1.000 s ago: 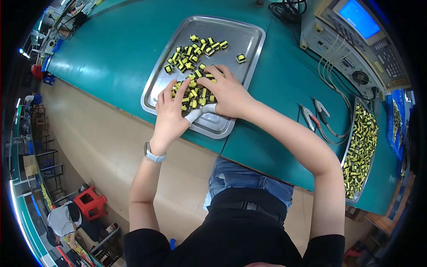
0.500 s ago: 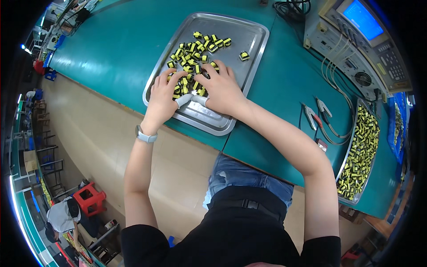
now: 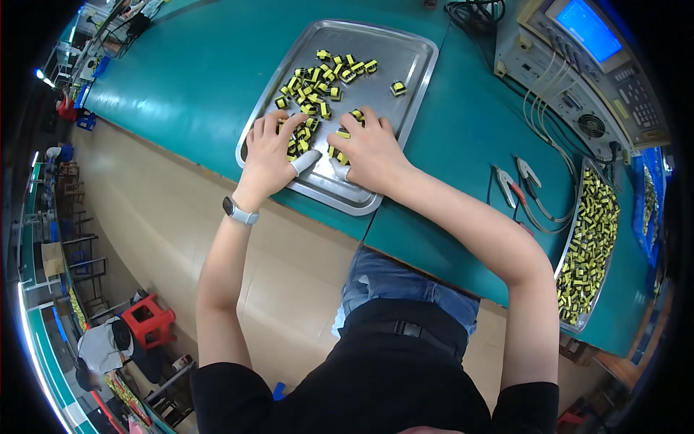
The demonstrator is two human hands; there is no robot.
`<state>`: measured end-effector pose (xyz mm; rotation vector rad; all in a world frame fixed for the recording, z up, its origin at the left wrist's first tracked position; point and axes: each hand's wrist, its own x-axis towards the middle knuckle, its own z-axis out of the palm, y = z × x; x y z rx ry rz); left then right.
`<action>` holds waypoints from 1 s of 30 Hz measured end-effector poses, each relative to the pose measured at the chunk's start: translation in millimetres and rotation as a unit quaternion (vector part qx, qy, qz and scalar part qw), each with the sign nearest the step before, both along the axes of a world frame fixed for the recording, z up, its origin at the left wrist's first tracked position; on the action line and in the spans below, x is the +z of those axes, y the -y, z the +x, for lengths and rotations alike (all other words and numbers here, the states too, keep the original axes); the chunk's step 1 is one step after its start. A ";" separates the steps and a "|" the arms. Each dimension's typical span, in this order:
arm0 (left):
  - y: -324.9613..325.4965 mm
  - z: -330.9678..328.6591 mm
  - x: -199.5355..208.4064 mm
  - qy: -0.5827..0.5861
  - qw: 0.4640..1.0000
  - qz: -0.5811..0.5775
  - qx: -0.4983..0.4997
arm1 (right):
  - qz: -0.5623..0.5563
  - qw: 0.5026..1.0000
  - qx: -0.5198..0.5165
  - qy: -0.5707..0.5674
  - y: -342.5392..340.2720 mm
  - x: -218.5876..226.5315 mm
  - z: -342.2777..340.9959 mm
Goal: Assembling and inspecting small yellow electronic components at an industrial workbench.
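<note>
Small yellow-and-black transformers (image 3: 316, 88) lie in a loose heap in a shallow metal tray (image 3: 387, 40). My left hand (image 3: 272, 153) curls over a cluster of them at the tray's near left, its thumb in a light finger cot (image 3: 306, 161). A second group of transformers (image 3: 337, 150) sits under the curved fingers and thumb of my right hand (image 3: 372, 152); its thumb is covered too. Both hands rest low in the tray, with a strip of bare metal between the two groups. Parts under my palms are hidden. One transformer (image 3: 398, 88) lies apart at the right.
On the green table (image 3: 195, 65), a bench instrument with a blue screen (image 3: 588, 30) stands far right. Clip leads (image 3: 515, 184) lie before it. Another tray (image 3: 571, 324) full of transformers is at the right edge. A red stool (image 3: 148, 323) and a person (image 3: 105, 347) are lower left.
My right hand has moved to the right and slightly nearer, drawing some transformers away from the rest. A gap has opened between the hands, and my thumbs are farther apart.
</note>
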<state>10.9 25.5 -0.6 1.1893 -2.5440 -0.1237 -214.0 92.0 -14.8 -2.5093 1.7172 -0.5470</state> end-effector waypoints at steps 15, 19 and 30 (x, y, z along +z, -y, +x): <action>-2.7 -0.4 2.3 -0.022 0.999 0.008 -0.030 | 0.052 0.997 0.004 0.048 -0.8 20.1 -13.0; -5.3 -8.4 8.8 0.009 1.000 0.027 -0.002 | 0.059 0.993 -0.016 0.099 4.9 22.4 -24.7; -21.7 -38.0 17.1 -0.051 0.987 0.153 -0.011 | 0.064 0.952 -0.101 0.282 20.6 12.2 -38.2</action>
